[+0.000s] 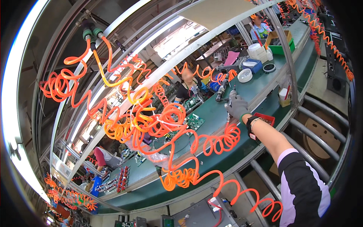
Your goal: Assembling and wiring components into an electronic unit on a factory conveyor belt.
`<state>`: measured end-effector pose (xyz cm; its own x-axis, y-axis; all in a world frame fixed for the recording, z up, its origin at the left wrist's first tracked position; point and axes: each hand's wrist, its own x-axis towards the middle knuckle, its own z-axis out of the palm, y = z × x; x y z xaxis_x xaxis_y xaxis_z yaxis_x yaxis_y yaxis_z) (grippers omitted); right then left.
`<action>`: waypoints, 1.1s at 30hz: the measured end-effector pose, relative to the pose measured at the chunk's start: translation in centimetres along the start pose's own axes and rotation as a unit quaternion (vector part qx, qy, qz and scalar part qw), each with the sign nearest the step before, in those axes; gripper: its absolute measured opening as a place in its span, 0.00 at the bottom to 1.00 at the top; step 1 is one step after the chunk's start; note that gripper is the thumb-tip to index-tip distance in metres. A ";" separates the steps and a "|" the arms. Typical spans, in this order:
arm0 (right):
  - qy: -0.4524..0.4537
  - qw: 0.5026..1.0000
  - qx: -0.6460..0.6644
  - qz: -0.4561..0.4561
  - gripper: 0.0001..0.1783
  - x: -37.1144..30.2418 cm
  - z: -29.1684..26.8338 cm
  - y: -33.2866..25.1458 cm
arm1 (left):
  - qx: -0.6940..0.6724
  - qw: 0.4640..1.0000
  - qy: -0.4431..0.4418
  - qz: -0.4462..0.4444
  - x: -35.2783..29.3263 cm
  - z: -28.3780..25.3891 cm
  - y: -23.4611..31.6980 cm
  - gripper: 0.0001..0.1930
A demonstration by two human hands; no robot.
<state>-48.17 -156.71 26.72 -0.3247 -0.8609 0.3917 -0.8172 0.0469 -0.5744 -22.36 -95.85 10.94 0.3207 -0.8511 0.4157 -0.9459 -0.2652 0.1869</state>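
My right hand (238,107), in a grey glove with a dark band at the wrist, reaches over the green workbench (211,109). Its fingers are closed round a slim air screwdriver (228,117), mostly hidden by the glove. An orange coiled air hose (228,138) hangs close below that tool. Just beyond the hand, another dark power tool (221,92) lies on the bench. A red parts tray (264,118) sits beside my wrist. My left hand is out of view.
A tangle of orange coiled hoses (151,117) hangs over the bench. Green circuit boards (194,122) lie beyond. Round white tub (245,75) and blue bin (252,65) stand farther right. A co-worker (188,85) is across the bench. Metal rollers (315,136) lie on the near side.
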 end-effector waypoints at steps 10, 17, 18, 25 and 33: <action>0.129 0.987 0.049 -0.082 0.35 -1.5 1.5 1.1 | 0.005 1.000 -0.002 -0.001 -1.0 -0.1 0.3 0.17; 0.142 0.932 0.275 -0.190 0.26 -11.2 -2.0 4.5 | 0.003 1.000 0.014 0.007 -2.7 0.2 -0.7 0.16; 0.128 0.931 0.271 -0.210 0.25 -13.5 -3.1 5.1 | 0.003 1.000 0.015 0.009 -3.0 0.2 -0.8 0.15; 0.035 0.912 0.344 -0.223 0.22 -26.8 -14.8 8.2 | -0.005 0.999 0.029 0.037 -3.7 -1.1 -1.0 0.14; -0.104 0.923 0.287 -0.233 0.19 -42.4 -21.2 7.1 | -0.119 0.992 -0.021 0.045 -3.5 -1.9 -1.5 0.12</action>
<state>-50.32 -109.15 21.24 0.1466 -0.8011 0.5803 -0.4393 -0.5783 -0.6874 -21.93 -91.63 10.90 0.2293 -0.8855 0.4042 -0.9308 -0.0781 0.3570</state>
